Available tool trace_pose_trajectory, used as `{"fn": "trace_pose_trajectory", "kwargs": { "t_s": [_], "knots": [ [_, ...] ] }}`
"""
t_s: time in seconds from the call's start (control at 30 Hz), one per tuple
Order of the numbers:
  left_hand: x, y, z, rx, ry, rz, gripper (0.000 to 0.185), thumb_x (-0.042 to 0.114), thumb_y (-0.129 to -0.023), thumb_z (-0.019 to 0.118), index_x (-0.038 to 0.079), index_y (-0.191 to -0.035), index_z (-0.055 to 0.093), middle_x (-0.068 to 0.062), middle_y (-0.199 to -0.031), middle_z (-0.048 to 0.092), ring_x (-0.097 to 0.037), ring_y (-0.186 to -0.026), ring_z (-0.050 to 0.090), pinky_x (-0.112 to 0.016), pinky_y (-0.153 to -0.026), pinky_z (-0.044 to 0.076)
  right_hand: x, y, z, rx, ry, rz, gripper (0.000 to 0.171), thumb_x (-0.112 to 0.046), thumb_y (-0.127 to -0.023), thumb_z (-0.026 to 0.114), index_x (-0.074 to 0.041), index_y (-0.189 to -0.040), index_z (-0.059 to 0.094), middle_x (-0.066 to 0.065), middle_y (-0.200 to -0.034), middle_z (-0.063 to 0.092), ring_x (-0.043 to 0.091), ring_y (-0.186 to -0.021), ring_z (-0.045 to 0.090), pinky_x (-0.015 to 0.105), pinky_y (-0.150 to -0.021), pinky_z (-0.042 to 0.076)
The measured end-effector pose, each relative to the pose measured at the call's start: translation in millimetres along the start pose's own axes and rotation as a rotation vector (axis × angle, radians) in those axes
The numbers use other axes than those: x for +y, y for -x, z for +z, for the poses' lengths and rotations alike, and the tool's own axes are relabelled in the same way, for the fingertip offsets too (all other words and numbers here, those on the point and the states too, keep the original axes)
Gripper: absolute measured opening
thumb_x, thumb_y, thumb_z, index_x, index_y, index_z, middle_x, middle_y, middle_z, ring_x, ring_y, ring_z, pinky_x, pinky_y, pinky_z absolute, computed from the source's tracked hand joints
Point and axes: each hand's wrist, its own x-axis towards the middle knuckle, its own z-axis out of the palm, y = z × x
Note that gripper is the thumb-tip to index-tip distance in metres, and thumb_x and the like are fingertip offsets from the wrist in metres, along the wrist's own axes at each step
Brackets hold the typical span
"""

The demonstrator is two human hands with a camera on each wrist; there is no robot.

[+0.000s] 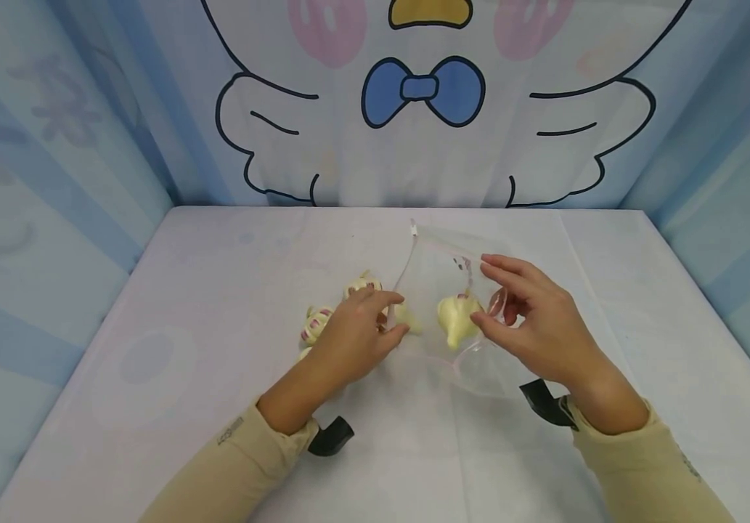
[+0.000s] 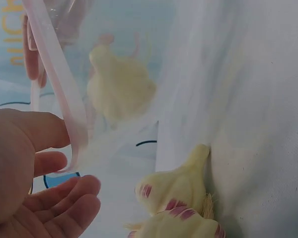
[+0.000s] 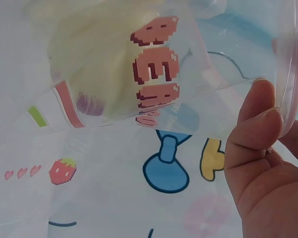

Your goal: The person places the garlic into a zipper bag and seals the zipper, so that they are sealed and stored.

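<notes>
A clear zip bag [image 1: 440,254] with a pinkish seal strip is held up between both hands. My right hand [image 1: 541,319] grips one edge of its mouth, thumb and fingers bent round the plastic in the right wrist view. On the other side, my left hand [image 1: 358,334] pinches the bag's edge, the pink strip [image 2: 64,99] running by its thumb. Inside the bag sits a pale yellow garlic bulb [image 1: 458,319]; another pale shape [image 1: 407,318] shows close to the left fingertips. More garlic bulbs [image 1: 317,323] with purple streaks lie on the table, partly behind the left hand.
A white cloth covers the table [image 1: 218,247]. Behind it hangs a curtain [image 1: 427,160] with a cartoon and a blue bow; patterned curtains stand on both sides. Black straps [image 1: 332,436] hang at both sleeve cuffs. The bag bears red letters [image 3: 156,69].
</notes>
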Motion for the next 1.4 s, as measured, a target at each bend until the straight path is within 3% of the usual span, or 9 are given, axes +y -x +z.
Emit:
{"fn": "trace_pose_trajectory", "kwargs": {
  "t_s": [0.13,0.33,0.6,0.87,1.07,1.4],
  "knots": [
    [-1.1,-1.9,-0.8,-0.072,0.051,-0.005,0.04,0.014,-0.088,0.078,0.0,-0.123,0.066,-0.005,-0.092,0.065,-0.014,-0.077,0.059,-0.024,-0.066,0.05,1.0,-0.8,-1.7,0.004,0.001,-0.004,0.059,0.005,-0.076,0.083,0.007,-0.131,0.061,0.014,-0.131,0.058,0.011,-0.072,0.051,0.01,-0.064,0.043],
    [0.6,-3.5,-0.6,-0.109,0.08,-0.054,0.043,0.01,-0.088,0.078,-0.001,-0.127,0.064,-0.002,-0.089,0.061,-0.013,-0.078,0.056,-0.02,-0.063,0.048,4.3,-2.6,-5.9,0.006,0.052,-0.025,0.062,0.004,-0.075,0.084,0.006,-0.132,0.06,0.015,-0.126,0.061,0.012,-0.071,0.049,0.011,-0.062,0.041],
    [2.1,-5.5,-1.0,-0.123,0.073,-0.079,0.048,0.008,-0.087,0.078,-0.003,-0.13,0.062,-0.002,-0.086,0.059,-0.014,-0.076,0.054,-0.02,-0.062,0.048,6.8,-4.5,-14.5,0.042,0.104,-0.075,0.064,0.006,-0.071,0.084,0.006,-0.131,0.061,0.014,-0.124,0.063,0.01,-0.068,0.047,0.013,-0.061,0.038],
    [1.9,-5.0,-0.4,-0.122,0.06,-0.089,0.05,0.008,-0.087,0.079,-0.002,-0.132,0.061,-0.003,-0.09,0.062,-0.014,-0.076,0.055,-0.018,-0.061,0.049,6.5,-2.9,-20.6,0.052,0.158,-0.062,0.066,0.006,-0.071,0.084,0.007,-0.132,0.06,0.015,-0.126,0.062,0.011,-0.069,0.046,0.013,-0.062,0.036],
    [3.9,-5.7,-0.7,-0.129,0.073,-0.092,0.05,0.009,-0.088,0.078,0.002,-0.134,0.061,-0.003,-0.09,0.059,-0.014,-0.077,0.054,-0.019,-0.06,0.048,5.2,-1.1,-19.7,0.049,0.132,-0.033,0.066,0.007,-0.073,0.082,0.006,-0.134,0.059,0.015,-0.129,0.061,0.012,-0.07,0.047,0.011,-0.063,0.038],
    [-0.8,3.7,-13.0,-0.097,0.116,-0.059,0.046,0.013,-0.089,0.078,0.006,-0.132,0.063,-0.007,-0.119,0.067,-0.018,-0.095,0.066,-0.029,-0.08,0.056,4.7,1.0,-15.7,0.022,0.119,0.022,0.067,0.002,-0.076,0.084,0.007,-0.137,0.056,0.017,-0.132,0.058,0.014,-0.073,0.048,0.008,-0.064,0.04]
  ]
}}
